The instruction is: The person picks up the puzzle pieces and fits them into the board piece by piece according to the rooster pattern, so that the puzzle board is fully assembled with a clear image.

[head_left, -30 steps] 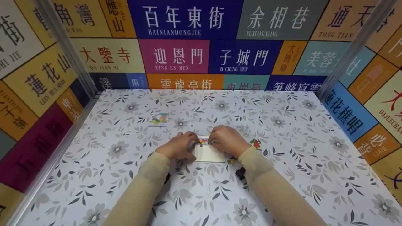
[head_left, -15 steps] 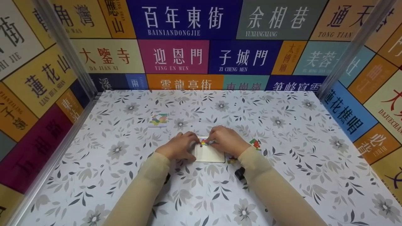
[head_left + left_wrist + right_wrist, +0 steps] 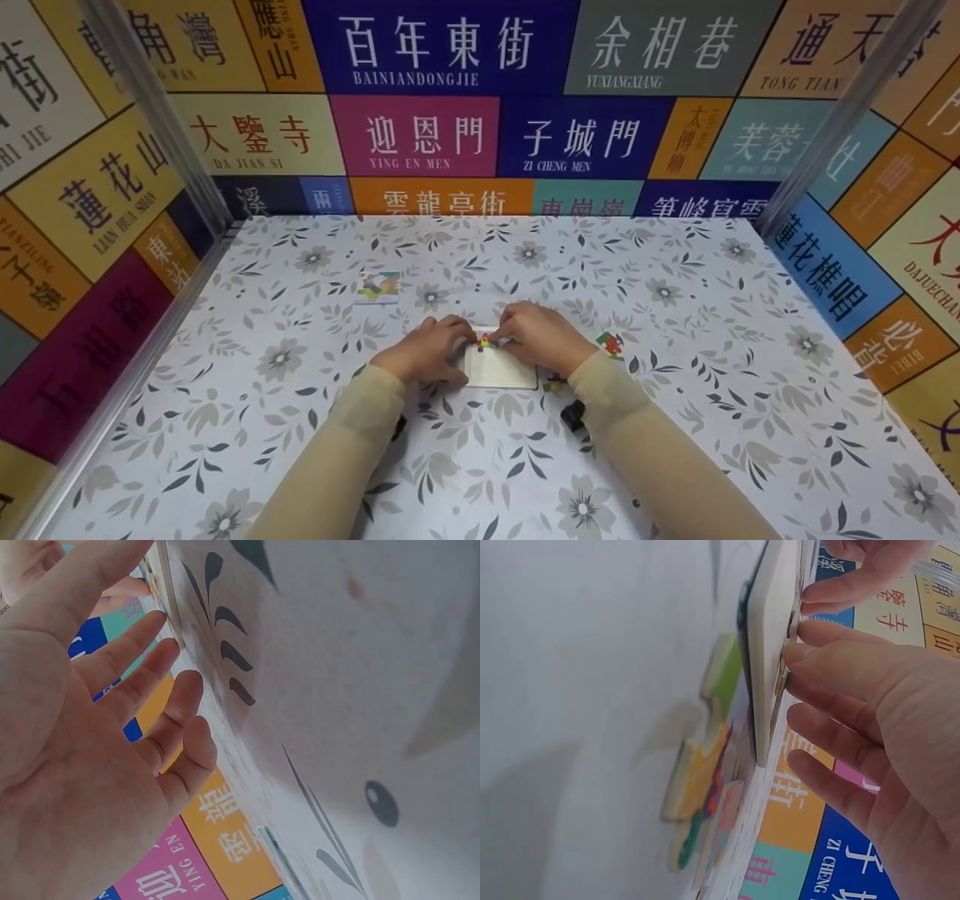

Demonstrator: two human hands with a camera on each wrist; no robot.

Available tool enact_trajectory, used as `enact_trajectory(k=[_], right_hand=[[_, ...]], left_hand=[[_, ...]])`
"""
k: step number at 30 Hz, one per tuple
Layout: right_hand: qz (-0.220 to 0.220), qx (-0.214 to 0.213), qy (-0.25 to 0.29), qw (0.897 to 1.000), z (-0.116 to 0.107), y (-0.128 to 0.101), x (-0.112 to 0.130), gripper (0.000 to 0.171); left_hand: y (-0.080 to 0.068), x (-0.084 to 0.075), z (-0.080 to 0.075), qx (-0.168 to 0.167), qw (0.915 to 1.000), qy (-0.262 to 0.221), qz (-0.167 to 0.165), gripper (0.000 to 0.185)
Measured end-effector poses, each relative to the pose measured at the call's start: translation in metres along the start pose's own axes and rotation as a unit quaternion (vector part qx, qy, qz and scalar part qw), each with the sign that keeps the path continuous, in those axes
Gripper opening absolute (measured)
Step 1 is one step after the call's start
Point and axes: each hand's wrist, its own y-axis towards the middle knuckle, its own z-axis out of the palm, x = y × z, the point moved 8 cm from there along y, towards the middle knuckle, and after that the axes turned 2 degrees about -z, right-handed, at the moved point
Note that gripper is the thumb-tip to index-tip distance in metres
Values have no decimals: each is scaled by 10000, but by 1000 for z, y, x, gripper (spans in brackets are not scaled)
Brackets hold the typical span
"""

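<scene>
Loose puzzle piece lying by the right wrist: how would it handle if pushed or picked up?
The puzzle piece looks like a thick flat slab, so probably stiff, not floppy. It lies flat on the table, so a push should slide it; rolling or tipping seems unlikely. Being small and low, it probably needs a fingertip pinch at the edge; likely light.

Your right hand [image 3: 885, 727] sits just beside the white puzzle board [image 3: 769, 637], fingertips [image 3: 795, 654] touching its edge. Fingers lie nearly straight. Beyond your fingertips, the left hand [image 3: 862, 570] touches the same board. A loose puzzle piece [image 3: 697, 772] lies on the table [image 3: 577, 690], on the board's far side from your fingers.
</scene>
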Motion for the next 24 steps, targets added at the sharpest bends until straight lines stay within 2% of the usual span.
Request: enact_trajectory(k=[8,19,24], right_hand=[[-67,-38,161,9998,-1,-1,1,23],[78,47,128,9999,2,0,1,26],[212,126,88,9997,4,1,-1,25]], left_hand=[[-1,-4,-1,-93,9998,37,190,60],[0,1,2,18,10000,-44,-3,60],[0,1,2,35,10000,-49,24,61]])
